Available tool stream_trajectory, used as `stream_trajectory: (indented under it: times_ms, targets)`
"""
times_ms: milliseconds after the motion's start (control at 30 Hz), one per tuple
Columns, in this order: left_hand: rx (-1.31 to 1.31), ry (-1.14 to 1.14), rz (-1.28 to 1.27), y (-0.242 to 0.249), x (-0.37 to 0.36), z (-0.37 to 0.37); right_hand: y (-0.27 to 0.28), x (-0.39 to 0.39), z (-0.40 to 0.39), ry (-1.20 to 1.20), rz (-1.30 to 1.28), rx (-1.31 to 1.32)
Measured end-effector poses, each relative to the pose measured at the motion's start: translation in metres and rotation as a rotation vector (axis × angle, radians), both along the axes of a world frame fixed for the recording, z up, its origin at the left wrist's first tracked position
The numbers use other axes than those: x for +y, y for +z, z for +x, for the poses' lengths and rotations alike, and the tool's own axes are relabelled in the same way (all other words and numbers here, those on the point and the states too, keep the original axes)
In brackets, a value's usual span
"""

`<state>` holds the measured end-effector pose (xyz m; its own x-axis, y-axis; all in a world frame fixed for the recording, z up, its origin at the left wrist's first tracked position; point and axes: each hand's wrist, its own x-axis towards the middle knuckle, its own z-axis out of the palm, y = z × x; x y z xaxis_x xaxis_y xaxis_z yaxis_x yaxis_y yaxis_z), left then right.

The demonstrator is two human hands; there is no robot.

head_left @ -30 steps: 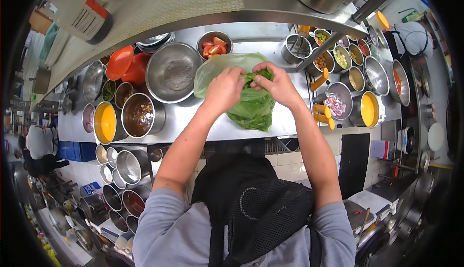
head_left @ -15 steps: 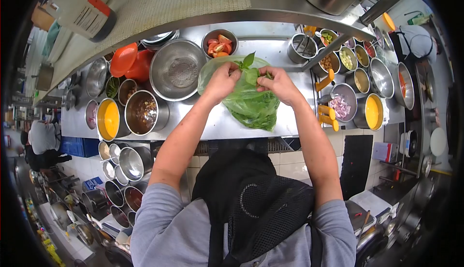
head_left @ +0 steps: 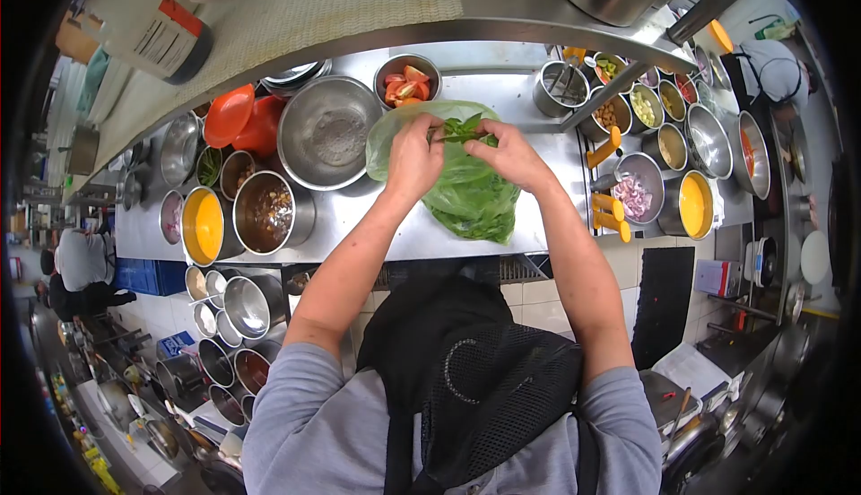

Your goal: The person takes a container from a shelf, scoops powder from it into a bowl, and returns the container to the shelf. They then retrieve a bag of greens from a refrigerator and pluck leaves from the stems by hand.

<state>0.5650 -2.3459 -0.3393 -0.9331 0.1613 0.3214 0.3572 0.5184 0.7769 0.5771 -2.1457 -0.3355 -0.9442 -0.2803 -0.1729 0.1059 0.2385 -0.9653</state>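
Observation:
A sprig of green leaves [head_left: 463, 127] is pinched between my two hands, above the mouth of a thin green plastic bag [head_left: 465, 165]. My left hand [head_left: 416, 152] grips its left side and my right hand [head_left: 510, 154] its right side, fingers closed on both. More dark green leaves [head_left: 475, 212] show through the lower part of the bag, which lies on the steel counter [head_left: 359, 234]. Just left of the bag sits a perforated steel bowl [head_left: 329, 132], and behind it a bowl of tomato wedges [head_left: 408, 83].
Pots of yellow liquid stand at the left [head_left: 204, 225] and right [head_left: 694, 206]. A pot of chopped onion [head_left: 634, 188] and yellow-handled tools [head_left: 609, 217] lie right of the bag. A steel shelf [head_left: 502, 30] crosses above the counter. Two people are at the far left [head_left: 83, 257] and upper right [head_left: 773, 72].
The sprig, upright before, now lies more sideways between my fingers. My hands have shifted slightly, with the left fingers a little closer to the leaves. The bag stays in place.

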Motion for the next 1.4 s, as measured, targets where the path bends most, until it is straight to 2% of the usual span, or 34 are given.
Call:
stream_trajectory:
  times_ms: [100,167,200,267,300,367,467,567,700,767,833,900,1000,1067,1100,1167,1200,1267,1300,1400]
  targets:
    - [-0.01,0.027,0.042,0.002,-0.003,-0.002,0.005,0.006,0.005,-0.049,0.015,0.064]
    - [0.019,0.029,0.022,0.005,-0.002,-0.001,0.002,0.011,0.002,-0.201,-0.1,0.009]
    - [0.045,0.032,0.001,0.007,-0.002,-0.001,0.007,0.01,0.002,-0.201,-0.1,0.011]
    - [0.027,0.012,0.018,0.01,-0.003,0.002,0.015,0.007,0.005,-0.244,-0.164,0.14]
    - [0.008,-0.01,0.036,0.011,-0.002,0.002,0.018,0.004,0.006,-0.25,-0.166,0.143]
    - [0.005,-0.018,0.066,0.005,0.0,0.0,0.022,0.0,0.008,-0.188,-0.251,-0.075]
    - [-0.046,-0.002,0.102,0.007,0.001,-0.002,0.015,-0.001,0.006,-0.15,-0.121,-0.01]
    - [-0.059,0.014,0.087,0.006,0.0,0.0,0.008,-0.005,0.007,-0.11,-0.118,0.087]
    - [-0.009,0.027,0.085,0.013,0.002,0.005,0.006,-0.007,0.006,-0.092,-0.147,0.144]
    - [-0.038,0.024,0.086,0.024,0.004,0.01,0.005,-0.008,0.007,-0.202,-0.188,0.115]
    - [-0.068,0.023,0.086,0.026,0.005,0.012,0.006,-0.007,0.007,-0.19,-0.221,0.094]
    - [-0.117,-0.076,0.223,0.017,0.002,0.012,0.008,-0.006,0.008,-0.179,-0.256,0.072]
    - [-0.217,-0.028,0.249,0.016,-0.001,0.014,0.009,-0.002,0.007,-0.135,-0.175,0.171]
    - [-0.226,0.017,0.263,0.02,0.0,0.015,0.005,0.002,0.005,-0.164,0.139,0.371]
    - [-0.235,0.064,0.276,0.023,0.001,0.015,0.004,0.004,0.005,-0.163,0.14,0.372]
    - [-0.244,0.091,0.302,0.023,0.003,0.014,0.002,0.005,0.005,-0.358,0.066,0.201]
    - [-0.255,0.118,0.324,0.023,0.003,0.014,0.004,0.006,0.006,-0.351,0.067,0.203]
    - [-0.349,0.143,0.417,0.019,0.006,0.013,0.007,0.005,0.013,-0.369,-0.181,0.135]
    - [-0.442,0.159,0.511,0.017,0.008,0.013,0.014,0.003,0.018,-0.367,-0.18,0.134]
    - [-0.395,0.127,0.582,0.021,0.013,0.015,0.035,-0.003,0.024,-0.239,-0.171,0.237]
